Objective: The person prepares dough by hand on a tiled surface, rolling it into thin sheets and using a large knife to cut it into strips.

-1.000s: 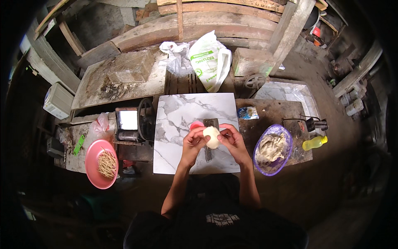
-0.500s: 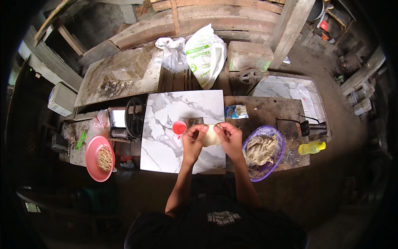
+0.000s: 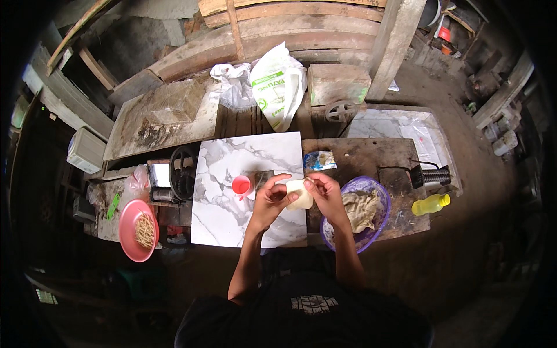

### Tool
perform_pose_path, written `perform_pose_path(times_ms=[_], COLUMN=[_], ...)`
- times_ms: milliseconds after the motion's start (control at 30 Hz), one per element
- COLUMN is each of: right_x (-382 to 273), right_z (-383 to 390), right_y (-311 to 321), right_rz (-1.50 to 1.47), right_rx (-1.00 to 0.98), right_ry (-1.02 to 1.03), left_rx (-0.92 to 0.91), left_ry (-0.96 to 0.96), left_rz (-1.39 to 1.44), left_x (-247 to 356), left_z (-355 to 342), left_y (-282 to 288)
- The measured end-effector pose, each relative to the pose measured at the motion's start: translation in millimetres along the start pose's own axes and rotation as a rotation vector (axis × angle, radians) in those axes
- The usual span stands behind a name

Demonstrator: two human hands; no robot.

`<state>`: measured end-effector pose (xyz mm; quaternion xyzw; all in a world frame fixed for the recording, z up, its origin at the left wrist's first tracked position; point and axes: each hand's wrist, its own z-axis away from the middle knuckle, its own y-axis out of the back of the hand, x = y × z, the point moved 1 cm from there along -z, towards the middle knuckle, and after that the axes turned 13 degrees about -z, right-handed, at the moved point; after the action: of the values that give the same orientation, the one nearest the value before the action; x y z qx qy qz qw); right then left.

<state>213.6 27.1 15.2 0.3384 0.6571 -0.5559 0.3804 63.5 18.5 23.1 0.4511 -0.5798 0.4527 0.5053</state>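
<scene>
A pale, flattened piece of dough (image 3: 299, 195) hangs between my two hands above the right part of the white marble-patterned board (image 3: 217, 223). My left hand (image 3: 270, 203) has its thumb against the dough's left edge, with the index finger reaching over the top. On the other side, my right hand (image 3: 326, 198) pinches the upper right edge between thumb and fingers. A small red cup (image 3: 241, 185) stands on the board left of my hands. Beyond my right wrist, a purple basin (image 3: 385, 219) holds a large lump of dough (image 3: 361, 211).
At the left, a pink basin (image 3: 128, 243) contains many thin sticks beside a hand-wheel machine (image 3: 181, 174). A blue-white packet (image 3: 319, 160) and yellow bottle (image 3: 430, 205) lie to the right. Behind the board rests a white-green sack (image 3: 278, 87), near a concrete block (image 3: 338, 85).
The dough has turned and now looks more folded and squarish. My left index finger has lifted off it, while my right hand keeps its pinch. The whole view has shifted slightly.
</scene>
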Motion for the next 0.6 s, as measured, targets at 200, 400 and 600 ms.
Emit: perform_pose_path(times_ms=[200,400,600], right_x=[-2.0,-13.5,-13.9], right_z=[1.1,-0.9,-2.2], right_y=[7.4,3.5,1.7], right_rz=[0.037,0.019,-0.037], right_rx=[-0.107,-0.08,-0.043], right_ry=[-0.032,-0.009,-0.117], left_rx=[0.097,0.221,0.067], left_ry=[0.078,0.076,0.122], left_rz=[0.021,0.058,0.151], left_x=[-7.7,-5.4,-1.0], left_z=[-6.7,-2.4,-5.6], left_y=[3.7,5.2,-0.1])
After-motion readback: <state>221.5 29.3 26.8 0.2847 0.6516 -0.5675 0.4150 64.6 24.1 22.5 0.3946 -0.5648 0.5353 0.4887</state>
